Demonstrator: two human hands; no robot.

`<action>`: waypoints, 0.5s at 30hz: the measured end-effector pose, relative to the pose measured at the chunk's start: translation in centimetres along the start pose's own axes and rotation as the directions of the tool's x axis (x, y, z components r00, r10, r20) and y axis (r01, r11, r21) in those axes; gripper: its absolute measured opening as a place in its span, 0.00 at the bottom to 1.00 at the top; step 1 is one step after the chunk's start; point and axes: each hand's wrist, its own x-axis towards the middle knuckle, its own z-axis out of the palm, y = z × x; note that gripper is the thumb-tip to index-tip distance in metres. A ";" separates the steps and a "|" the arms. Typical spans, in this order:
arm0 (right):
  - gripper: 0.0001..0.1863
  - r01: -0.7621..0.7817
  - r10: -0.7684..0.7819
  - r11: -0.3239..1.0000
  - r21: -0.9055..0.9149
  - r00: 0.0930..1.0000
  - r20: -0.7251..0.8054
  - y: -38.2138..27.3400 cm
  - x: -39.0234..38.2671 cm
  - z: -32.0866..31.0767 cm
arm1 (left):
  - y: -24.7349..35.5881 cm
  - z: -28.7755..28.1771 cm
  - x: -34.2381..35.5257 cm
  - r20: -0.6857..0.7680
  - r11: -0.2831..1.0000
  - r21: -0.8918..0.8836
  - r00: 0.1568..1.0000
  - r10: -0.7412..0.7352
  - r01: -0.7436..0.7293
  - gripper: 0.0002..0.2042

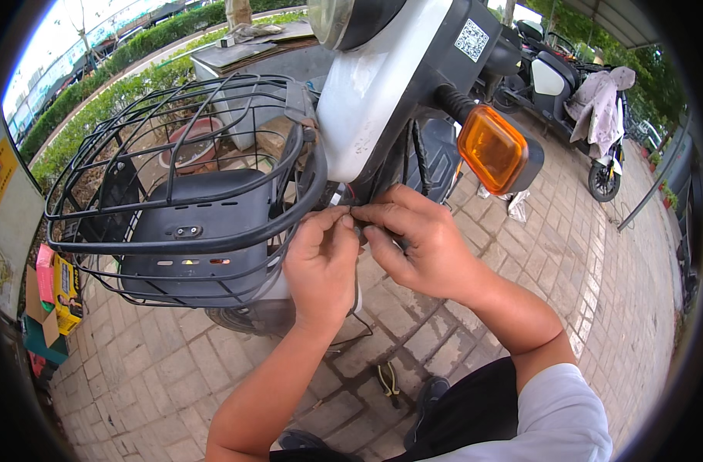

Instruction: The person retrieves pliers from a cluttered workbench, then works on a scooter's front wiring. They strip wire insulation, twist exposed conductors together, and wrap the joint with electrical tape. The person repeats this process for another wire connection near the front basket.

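A white and black electric scooter (382,85) stands in front of me, with a black wire basket (194,245) on its front. Just right of the basket, my left hand (323,262) is closed in a pinch against the scooter's front. My right hand (421,242) meets it there, thumb and fingers pinched close to the left fingertips. What they hold is too small and hidden to make out; a thin red wire shows just above the fingers. An orange turn signal (493,148) sticks out above my right hand.
Pliers (388,379) lie on the brick paving (451,350) near my shoes. Boxes (63,296) stand at the far left, and a clay pot (191,145) sits behind the basket. Another scooter (555,85) with a cloth over it is parked at the back right.
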 end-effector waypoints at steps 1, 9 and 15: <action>0.17 0.027 -0.028 0.999 -0.042 0.999 -0.016 -0.1 0.2 0.0 | 0.0 0.0 0.0 -0.003 0.999 0.025 0.999 0.036 -0.036 0.07; 0.11 0.368 -0.343 0.867 -0.335 0.930 0.133 1.0 2.1 -0.6 | -0.2 -0.4 0.2 0.022 0.993 0.120 1.000 0.016 -0.019 0.06; 0.10 0.326 -0.318 0.871 -0.367 0.944 0.085 1.5 1.6 -0.2 | 0.8 -0.2 -0.2 0.016 0.995 0.096 1.000 -0.021 0.019 0.05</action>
